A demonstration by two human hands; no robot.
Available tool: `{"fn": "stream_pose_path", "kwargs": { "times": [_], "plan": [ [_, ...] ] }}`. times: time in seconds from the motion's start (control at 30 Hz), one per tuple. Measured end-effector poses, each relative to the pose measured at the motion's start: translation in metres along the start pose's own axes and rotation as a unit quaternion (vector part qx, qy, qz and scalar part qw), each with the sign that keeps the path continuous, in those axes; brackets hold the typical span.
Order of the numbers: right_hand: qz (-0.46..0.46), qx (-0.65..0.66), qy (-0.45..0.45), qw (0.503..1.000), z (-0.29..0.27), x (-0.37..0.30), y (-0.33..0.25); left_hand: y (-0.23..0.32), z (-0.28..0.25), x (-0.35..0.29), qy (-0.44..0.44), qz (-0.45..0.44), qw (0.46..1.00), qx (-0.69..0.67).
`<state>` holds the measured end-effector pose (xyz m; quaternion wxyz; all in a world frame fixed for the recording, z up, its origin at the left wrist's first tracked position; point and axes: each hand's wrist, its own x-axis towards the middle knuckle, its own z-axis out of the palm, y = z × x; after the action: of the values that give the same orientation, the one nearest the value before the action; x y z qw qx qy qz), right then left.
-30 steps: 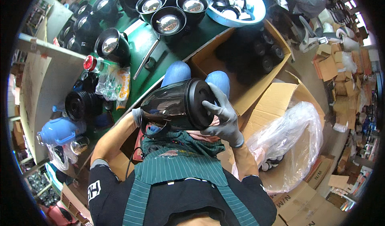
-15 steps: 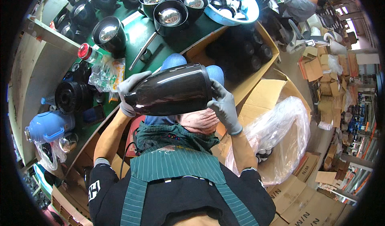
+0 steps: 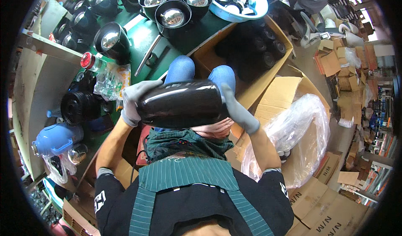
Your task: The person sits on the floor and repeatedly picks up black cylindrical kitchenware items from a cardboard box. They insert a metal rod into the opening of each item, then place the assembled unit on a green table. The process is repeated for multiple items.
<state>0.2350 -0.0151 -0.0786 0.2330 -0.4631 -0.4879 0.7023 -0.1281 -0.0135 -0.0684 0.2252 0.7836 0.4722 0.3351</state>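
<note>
A glossy black flask body [image 3: 182, 105] lies sideways across my lap, held between my two gloved hands. My left hand [image 3: 135, 101], in a grey glove, is closed around its left end. At the wider right end, my right hand [image 3: 239, 113] grips the rim, its fingers partly hidden and blurred. Beneath the flask body a pink cloth [image 3: 213, 129] rests over my lap. Beyond my knees, several black jugs [image 3: 172, 18] with shiny silver inside stand on the green table, near a metal bar [image 3: 147, 56].
A blue basin [image 3: 263, 3] of small parts stands at the table's far side. To my right are a carton of black pieces [image 3: 268, 47] and an open carton with plastic lining [image 3: 310, 123]. At left sit a blue jug [image 3: 58, 139], a red-lidded bottle [image 3: 88, 61] and black lids [image 3: 77, 107].
The flask body has rolled in my hands and sits slightly lower and further right. My right hand has turned, its fingers now straighter along the rim. The view has shifted slightly.
</note>
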Motion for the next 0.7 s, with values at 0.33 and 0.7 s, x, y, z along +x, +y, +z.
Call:
{"fn": "stream_pose_path", "kwargs": {
  "times": [0.33,0.7],
  "plan": [
    [-0.263,0.014,0.136,0.955,0.039,0.007,-0.024,0.025,0.011,0.0,0.054,-0.04,0.996,-0.066],
    [-0.219,-0.236,0.041,0.946,-0.051,0.048,-0.014,0.015,0.114,-0.048,0.093,-0.017,0.995,-0.028]
  ]
}}
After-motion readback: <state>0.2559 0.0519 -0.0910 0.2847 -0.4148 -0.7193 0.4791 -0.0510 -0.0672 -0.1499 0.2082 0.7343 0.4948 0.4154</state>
